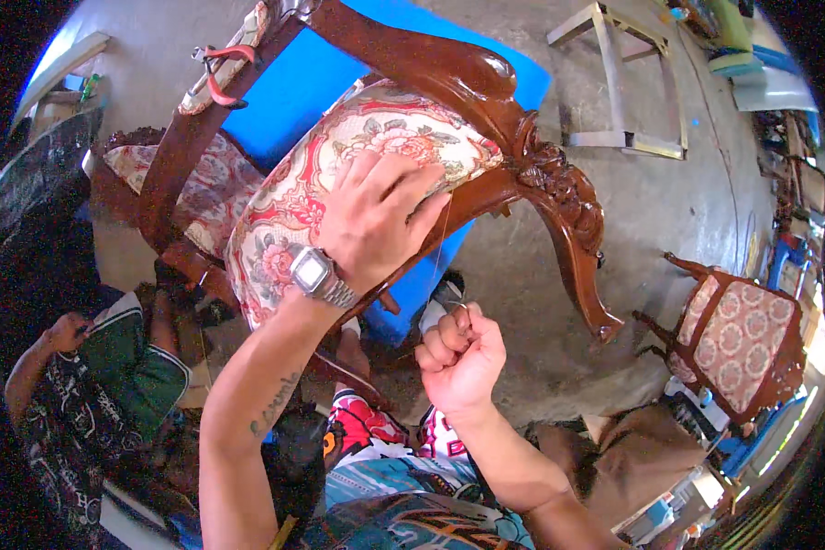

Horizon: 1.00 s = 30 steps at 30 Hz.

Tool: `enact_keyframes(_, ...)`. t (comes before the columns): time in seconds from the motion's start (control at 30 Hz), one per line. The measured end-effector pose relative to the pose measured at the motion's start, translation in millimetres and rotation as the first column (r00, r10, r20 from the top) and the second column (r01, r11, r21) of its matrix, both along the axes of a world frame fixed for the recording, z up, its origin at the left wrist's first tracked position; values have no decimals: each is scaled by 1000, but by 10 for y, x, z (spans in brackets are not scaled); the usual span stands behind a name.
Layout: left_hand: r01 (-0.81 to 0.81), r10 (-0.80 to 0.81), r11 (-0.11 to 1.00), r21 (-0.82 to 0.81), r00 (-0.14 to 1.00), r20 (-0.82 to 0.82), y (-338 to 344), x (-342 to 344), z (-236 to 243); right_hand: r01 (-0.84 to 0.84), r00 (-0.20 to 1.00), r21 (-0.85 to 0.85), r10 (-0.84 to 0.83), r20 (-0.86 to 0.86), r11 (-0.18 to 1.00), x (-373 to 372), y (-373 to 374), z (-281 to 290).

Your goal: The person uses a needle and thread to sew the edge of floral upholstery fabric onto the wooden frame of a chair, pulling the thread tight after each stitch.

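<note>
A carved, dark brown wooden chair frame (412, 46) lies tipped over before me, its curved leg (568, 238) reaching to the right. Floral red and cream upholstery (275, 211) covers its padded part. My left hand (376, 220), with a wristwatch above it, rests flat on this fabric, fingers stretched out. Below and to the right, my right hand (463, 357) is closed in a pinch. A thin thread (440, 243) runs down from the fabric's edge near my left fingers to the right hand; whether a needle is in the pinch cannot be made out. Red-handled pliers (222, 75) hang at the frame's upper left.
A blue surface (339, 82) lies under the chair. A bare wooden stool frame (623, 82) stands at the far right, and another upholstered chair (742, 339) lies farther right. At the left sits another person (92, 385). Brown material (632, 467) lies at lower right.
</note>
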<state>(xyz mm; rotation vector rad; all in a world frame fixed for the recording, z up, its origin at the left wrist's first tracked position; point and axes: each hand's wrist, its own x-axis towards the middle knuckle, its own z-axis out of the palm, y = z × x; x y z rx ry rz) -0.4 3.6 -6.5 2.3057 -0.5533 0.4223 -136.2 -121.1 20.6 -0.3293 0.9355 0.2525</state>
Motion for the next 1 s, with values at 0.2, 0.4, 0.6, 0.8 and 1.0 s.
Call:
enact_keyframes(0.2,-17,17,1000,-12,1000,11,11,-14,-84,-23,999,19,22,42,1000,-11,-86,-60)
enact_keyframes(0.4,-4,4,1000,24,1000,21,-3,52,-20,-3,955,-507,153,255,862,237,-70,-24)
enact_keyframes(0.6,101,-102,995,24,993,58,19,78,-86,-30,867,-957,484,118,287,802,-277,-42)
enact_keyframes(0.8,132,-124,990,-44,981,150,115,67,-177,125,819,-992,564,107,7,1083,-271,-291)
enact_keyframes(1.0,153,-146,987,-41,979,145,75,90,-197,250,820,-967,542,183,-53,1103,-265,-415)
